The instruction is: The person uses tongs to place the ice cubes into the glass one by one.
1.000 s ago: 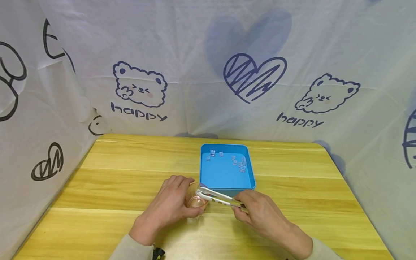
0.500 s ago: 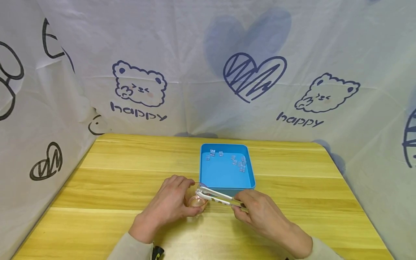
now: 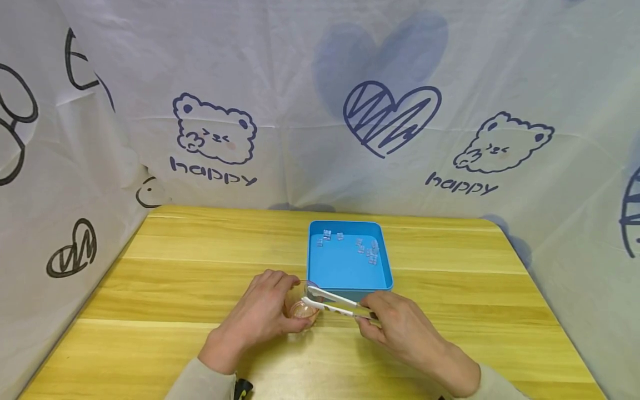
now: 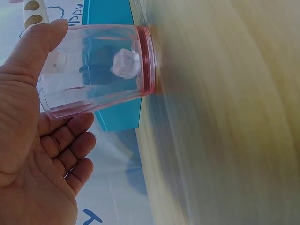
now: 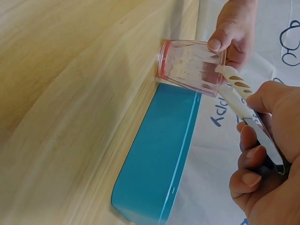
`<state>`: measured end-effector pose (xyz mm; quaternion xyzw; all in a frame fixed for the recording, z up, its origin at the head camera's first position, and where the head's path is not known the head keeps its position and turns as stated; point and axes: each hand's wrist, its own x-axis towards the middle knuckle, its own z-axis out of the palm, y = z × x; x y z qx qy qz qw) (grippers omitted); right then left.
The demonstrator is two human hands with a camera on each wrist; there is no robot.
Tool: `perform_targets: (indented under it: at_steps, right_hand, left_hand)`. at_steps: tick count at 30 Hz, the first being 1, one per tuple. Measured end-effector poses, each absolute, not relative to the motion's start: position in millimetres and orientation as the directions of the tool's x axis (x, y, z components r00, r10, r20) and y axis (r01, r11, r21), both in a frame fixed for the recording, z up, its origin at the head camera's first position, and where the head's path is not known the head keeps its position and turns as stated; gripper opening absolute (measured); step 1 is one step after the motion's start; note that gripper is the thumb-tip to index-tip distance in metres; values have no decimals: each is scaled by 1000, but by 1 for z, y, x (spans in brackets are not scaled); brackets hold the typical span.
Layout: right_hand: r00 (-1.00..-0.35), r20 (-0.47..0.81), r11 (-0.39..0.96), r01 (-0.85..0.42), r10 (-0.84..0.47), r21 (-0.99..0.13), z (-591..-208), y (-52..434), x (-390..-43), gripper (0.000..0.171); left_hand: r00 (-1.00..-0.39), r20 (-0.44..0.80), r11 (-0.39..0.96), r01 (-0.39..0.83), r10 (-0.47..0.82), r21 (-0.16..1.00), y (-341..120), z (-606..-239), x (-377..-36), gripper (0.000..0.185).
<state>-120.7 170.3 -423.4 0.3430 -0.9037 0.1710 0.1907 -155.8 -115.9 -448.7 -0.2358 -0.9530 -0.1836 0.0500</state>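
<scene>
My left hand [image 3: 260, 308] holds a clear pink-tinted cup [image 3: 302, 314] near its rim, between thumb and fingers. The cup stands upright on the table, in front of the blue tray's near left corner. In the left wrist view, a clear ice-like cube [image 4: 125, 63] is inside the cup, close to its base. White tongs [image 3: 334, 297] with brown spots are gripped by my right hand [image 3: 405, 328]. Their tips are spread apart at the cup's mouth, with nothing seen between them. The right wrist view shows the fingers curled round the tongs' metal handle [image 5: 268, 145].
Behind the cup sits a blue square tray [image 3: 342, 271] with low walls. Several clear cubes [image 3: 374, 253] lie at its right side, and a few more [image 3: 327, 235] near its back left corner. A printed white cloth [image 3: 290, 111] hangs behind the wooden table [image 3: 200, 239].
The tongs' tips have spread apart at the cup's mouth. The clear cube that was between them has been let go. Both hands have stayed almost in place.
</scene>
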Motion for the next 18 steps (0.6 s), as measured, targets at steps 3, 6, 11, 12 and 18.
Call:
perform_targets:
  at_steps: [3,6,11,12,18]
  right_hand:
    - [-691,466,712,-682,-553,-168,-423,171,-121,17]
    - [-690,473,720,-677,-549,-153,-423,171,-121,17]
    - [-681,484,719,-680,-550,-140,-424,172,-121,17]
    - [-678,486,717,-683,-551,-141,-424,173,-121,17]
    - [-689,504,723,-670,-521,-168,-420,176,-124,17]
  left_hand:
    - [-887,171,823,461,428,330,-115,-448,-156,78]
    - [-890,163,825,457,426,333,-115,-448,-155,79]
    - [-889,168,823,457,426,336,-114,-448,-155,79]
    - [-888,171,821,460,427,338,-114,-448,-155,78]
    - [-888,175,814,460,425,355,-114,-449,-154,76]
